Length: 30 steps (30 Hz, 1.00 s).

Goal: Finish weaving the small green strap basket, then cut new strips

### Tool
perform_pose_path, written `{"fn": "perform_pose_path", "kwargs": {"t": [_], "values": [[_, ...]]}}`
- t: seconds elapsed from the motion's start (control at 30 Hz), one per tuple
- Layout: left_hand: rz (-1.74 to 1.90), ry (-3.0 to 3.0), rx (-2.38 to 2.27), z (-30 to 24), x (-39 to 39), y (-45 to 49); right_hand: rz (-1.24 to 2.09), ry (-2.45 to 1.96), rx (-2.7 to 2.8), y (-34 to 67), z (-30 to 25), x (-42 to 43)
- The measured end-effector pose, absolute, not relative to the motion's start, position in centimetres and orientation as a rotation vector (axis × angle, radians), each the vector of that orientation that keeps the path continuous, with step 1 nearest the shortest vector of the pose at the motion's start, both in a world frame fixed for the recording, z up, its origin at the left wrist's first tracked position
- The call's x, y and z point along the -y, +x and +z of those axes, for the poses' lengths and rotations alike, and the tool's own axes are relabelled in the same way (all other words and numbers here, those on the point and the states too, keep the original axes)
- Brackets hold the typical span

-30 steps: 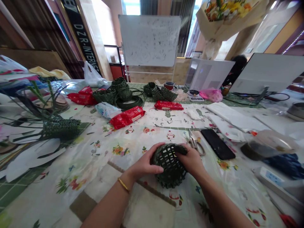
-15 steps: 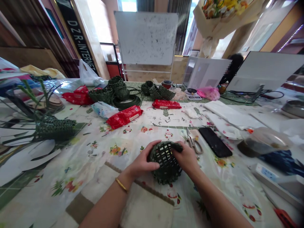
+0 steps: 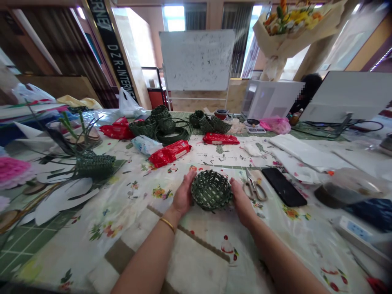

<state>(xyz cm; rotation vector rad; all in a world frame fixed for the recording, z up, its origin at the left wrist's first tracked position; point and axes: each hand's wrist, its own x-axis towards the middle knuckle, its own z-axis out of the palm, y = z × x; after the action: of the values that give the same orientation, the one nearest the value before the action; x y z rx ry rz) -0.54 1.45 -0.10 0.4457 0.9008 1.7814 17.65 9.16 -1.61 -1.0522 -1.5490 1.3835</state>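
A small dark green woven basket (image 3: 211, 190) is in front of me on the flowered tablecloth, its round opening facing up toward me and its lattice inside showing. My left hand (image 3: 184, 194) presses against its left side, the thumb and fingers close together along the wall. On the opposite side my right hand (image 3: 241, 200) touches the rim, so the basket is held between both hands. The fingertips on the far side are partly hidden. A pair of scissors (image 3: 255, 187) lies just beyond my right hand, beside a black phone (image 3: 284, 187).
Red packets (image 3: 170, 152) lie across the middle of the table, in front of more green woven pieces (image 3: 159, 118) and a coil of green strip (image 3: 173, 135). At left stands another woven piece (image 3: 94, 164) with loose strands. A clear tub (image 3: 343, 188) and a power strip (image 3: 355, 230) are at right.
The basket has been turned so its opening faces up. My hands have moved from gripping over it to its two sides. The whole view has shifted a little.
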Motion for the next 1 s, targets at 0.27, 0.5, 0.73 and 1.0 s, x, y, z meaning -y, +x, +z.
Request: {"fn": "perform_pose_path", "kwargs": {"t": [0.27, 0.5, 0.73, 1.0], "values": [[1.780, 0.309, -1.006, -1.2, -2.5, -2.3, 1.576, -1.219, 1.513, 19.1, 0.8, -10.2], [1.836, 0.238, -0.955, 0.3, -1.6, -4.7, 1.606, -1.126, 1.584, 19.0, 2.3, -9.4], [1.806, 0.223, -0.865, 0.5, -1.0, -4.4, 1.715, -1.309, 1.520, 17.7, 2.4, -9.1], [1.863, 0.153, -0.881, -0.1, -1.1, -5.3, 1.662, -1.363, 1.548, 18.9, 3.8, -10.4]]}}
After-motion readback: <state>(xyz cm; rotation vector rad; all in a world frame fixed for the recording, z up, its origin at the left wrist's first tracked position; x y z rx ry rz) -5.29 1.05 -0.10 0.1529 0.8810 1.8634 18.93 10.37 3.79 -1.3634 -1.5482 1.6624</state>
